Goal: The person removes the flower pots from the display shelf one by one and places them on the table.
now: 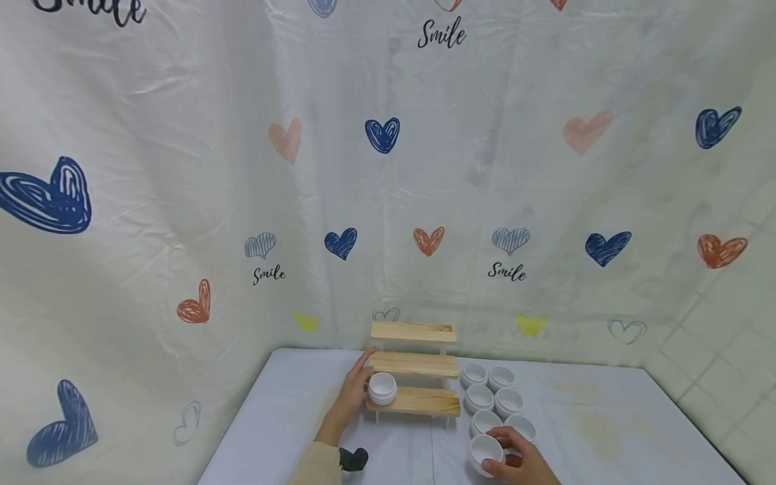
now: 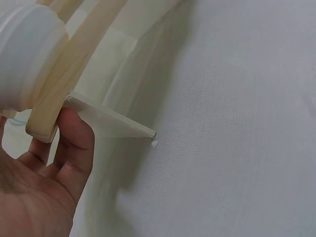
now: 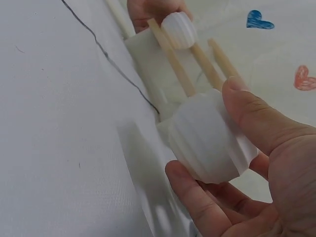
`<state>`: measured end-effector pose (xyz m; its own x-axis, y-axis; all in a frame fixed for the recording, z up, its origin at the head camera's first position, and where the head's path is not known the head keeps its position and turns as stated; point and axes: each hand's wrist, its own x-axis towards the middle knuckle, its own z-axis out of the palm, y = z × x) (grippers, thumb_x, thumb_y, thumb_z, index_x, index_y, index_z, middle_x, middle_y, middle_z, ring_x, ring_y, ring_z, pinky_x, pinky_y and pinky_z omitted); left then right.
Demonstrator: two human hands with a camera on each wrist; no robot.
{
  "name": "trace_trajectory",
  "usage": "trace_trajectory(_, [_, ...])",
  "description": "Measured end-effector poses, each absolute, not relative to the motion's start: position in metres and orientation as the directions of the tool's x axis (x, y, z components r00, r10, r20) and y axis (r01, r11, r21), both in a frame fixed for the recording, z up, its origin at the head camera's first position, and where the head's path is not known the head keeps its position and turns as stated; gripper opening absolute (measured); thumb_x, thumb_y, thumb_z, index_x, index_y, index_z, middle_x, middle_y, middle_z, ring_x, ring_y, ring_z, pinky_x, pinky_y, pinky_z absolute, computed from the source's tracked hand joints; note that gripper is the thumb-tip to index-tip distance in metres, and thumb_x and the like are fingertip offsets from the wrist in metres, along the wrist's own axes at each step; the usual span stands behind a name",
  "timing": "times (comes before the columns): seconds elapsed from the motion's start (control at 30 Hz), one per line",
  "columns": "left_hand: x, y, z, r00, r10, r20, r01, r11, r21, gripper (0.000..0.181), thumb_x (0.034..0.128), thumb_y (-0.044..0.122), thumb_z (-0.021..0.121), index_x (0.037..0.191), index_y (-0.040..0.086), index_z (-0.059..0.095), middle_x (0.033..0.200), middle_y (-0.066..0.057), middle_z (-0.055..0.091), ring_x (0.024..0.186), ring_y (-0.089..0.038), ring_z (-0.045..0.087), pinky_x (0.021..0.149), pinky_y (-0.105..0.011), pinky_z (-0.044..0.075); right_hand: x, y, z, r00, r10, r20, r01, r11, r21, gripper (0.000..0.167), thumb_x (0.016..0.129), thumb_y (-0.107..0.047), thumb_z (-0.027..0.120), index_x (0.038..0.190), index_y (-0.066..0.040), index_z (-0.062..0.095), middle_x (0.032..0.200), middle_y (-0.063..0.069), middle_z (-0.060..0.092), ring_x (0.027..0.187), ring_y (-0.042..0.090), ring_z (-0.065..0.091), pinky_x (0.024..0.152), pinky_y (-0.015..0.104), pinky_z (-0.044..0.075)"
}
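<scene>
A three-tier wooden shelf stand [image 1: 424,402] with pale legs stands at the back of the table. On the left end of its lowest board sits a small white bowl [image 1: 382,389]. My left hand [image 1: 351,394] grips that end of the stand, its fingers at the board's edge [image 2: 52,111] beside the bowl. Lower right, my right hand [image 1: 518,458] holds a white bowl [image 1: 486,455] between thumb and fingers; its ribbed side shows in the right wrist view [image 3: 212,138]. Behind it, several white bowls [image 1: 480,397] stand in two rows, right of the stand.
A white cloth [image 1: 606,431] covers the table, with faint yellowish stains at the right. A curtain printed with hearts [image 1: 388,188] hangs behind and at the left. A dark heart shape [image 1: 353,459] lies near the left sleeve [image 1: 318,465].
</scene>
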<state>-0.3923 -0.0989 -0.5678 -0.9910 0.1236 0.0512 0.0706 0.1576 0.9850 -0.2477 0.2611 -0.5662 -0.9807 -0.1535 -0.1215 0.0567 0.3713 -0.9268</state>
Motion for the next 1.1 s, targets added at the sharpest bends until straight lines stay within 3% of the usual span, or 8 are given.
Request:
trace_trajectory(0.2, [-0.392,-0.099,-0.568,-0.991,0.123,0.062,0.081,0.161,0.984,0.051,0.1051,0.035,0.043,0.156,0.033,0.04,0.104,-0.008,0.056,0.09,-0.02,0.047,0.075,-0.034,0.038,-0.247,0.264,-0.565,-0.986,-0.102,-0.135,0.082,0.411,-0.908,0.068,0.084,-0.037,0.083,0.131,0.002,0.054,0.113,0.012,0.066,0.087,0.021,0.066,0.073,0.03,0.054])
trace_trajectory(0.37, [-0.394,-0.099,-0.569,-0.991,0.121,0.058,0.077,0.159,0.984,0.052,0.1047,0.035,0.043,0.156,0.033,0.04,0.103,-0.008,0.057,0.088,-0.02,0.048,0.072,-0.033,0.039,-0.247,0.266,-0.566,-0.988,-0.062,-0.139,0.098,0.439,-0.893,0.065,0.085,-0.038,0.083,0.129,0.0,0.056,0.114,0.01,0.068,0.088,0.019,0.065,0.073,0.03,0.053])
trace_trajectory(0.7, [-0.392,-0.095,-0.565,-0.993,0.1,0.07,0.089,0.193,0.977,0.053,0.1064,0.028,0.039,0.159,0.024,0.037,0.104,-0.009,0.056,0.091,-0.021,0.047,0.077,-0.034,0.037,-0.244,0.275,-0.572,-0.987,-0.16,-0.031,-0.048,0.468,-0.883,0.054,0.089,-0.029,0.079,0.128,0.002,0.057,0.11,0.014,0.073,0.084,0.01,0.067,0.072,0.024,0.052])
trace_trajectory(0.93, [-0.395,-0.097,-0.571,-0.991,0.11,0.073,0.09,0.165,0.982,0.053,0.1053,0.033,0.042,0.158,0.03,0.038,0.102,-0.008,0.057,0.089,-0.02,0.048,0.076,-0.034,0.038,-0.246,0.273,-0.574,-0.993,-0.102,-0.055,-0.005,0.512,-0.859,0.058,0.086,-0.033,0.082,0.127,-0.001,0.06,0.107,0.01,0.073,0.082,0.014,0.065,0.069,0.026,0.051])
trace_trajectory(1.1, [-0.396,-0.096,-0.571,-0.992,0.103,0.072,0.091,0.192,0.977,0.053,0.1061,0.03,0.041,0.159,0.026,0.037,0.102,-0.009,0.056,0.088,-0.021,0.047,0.075,-0.034,0.037,-0.248,0.272,-0.575,-0.994,-0.07,-0.081,0.03,0.541,-0.84,0.061,0.082,-0.037,0.084,0.127,-0.002,0.061,0.106,0.007,0.073,0.086,0.016,0.065,0.071,0.029,0.051])
